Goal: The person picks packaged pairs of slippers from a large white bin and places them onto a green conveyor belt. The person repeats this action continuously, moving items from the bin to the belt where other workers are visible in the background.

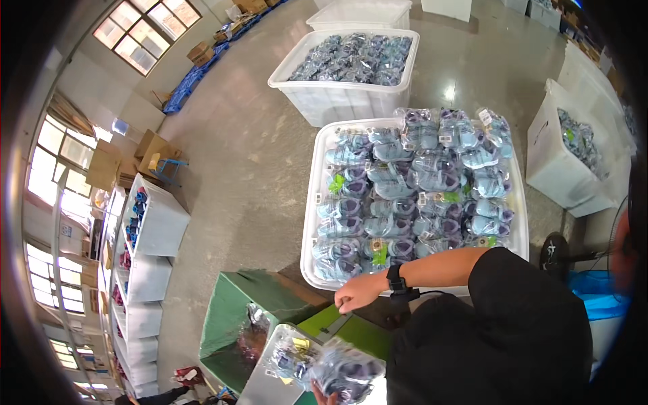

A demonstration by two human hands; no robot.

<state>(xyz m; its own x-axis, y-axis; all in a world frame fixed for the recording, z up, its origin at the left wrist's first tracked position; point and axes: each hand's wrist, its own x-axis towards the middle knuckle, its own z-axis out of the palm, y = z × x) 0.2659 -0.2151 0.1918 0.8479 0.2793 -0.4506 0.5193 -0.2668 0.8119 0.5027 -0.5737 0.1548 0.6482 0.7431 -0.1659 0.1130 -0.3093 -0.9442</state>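
My left hand [324, 395] shows only its fingers at the lower edge. They are closed on a clear-bagged pair of blue-grey shoes [344, 371] with dark purple linings. More bagged shoes [293, 356] lie beside it on a pale work surface [253, 385]. My right hand [361, 292], with a black band on its wrist, is curled closed above a green flap [351, 331]; whatever it may hold is hidden. Right by this hand, a large white bin [308, 250] is packed with rows of bagged light-blue shoes [439, 172].
A green open box [233, 304] with clear plastic inside stands at the lower left. Another white bin of bagged shoes [337, 101] is beyond, and one more [543, 148] is at right. White bins [152, 277] line the left side. A person's foot in a black shoe [555, 251] shows at right.
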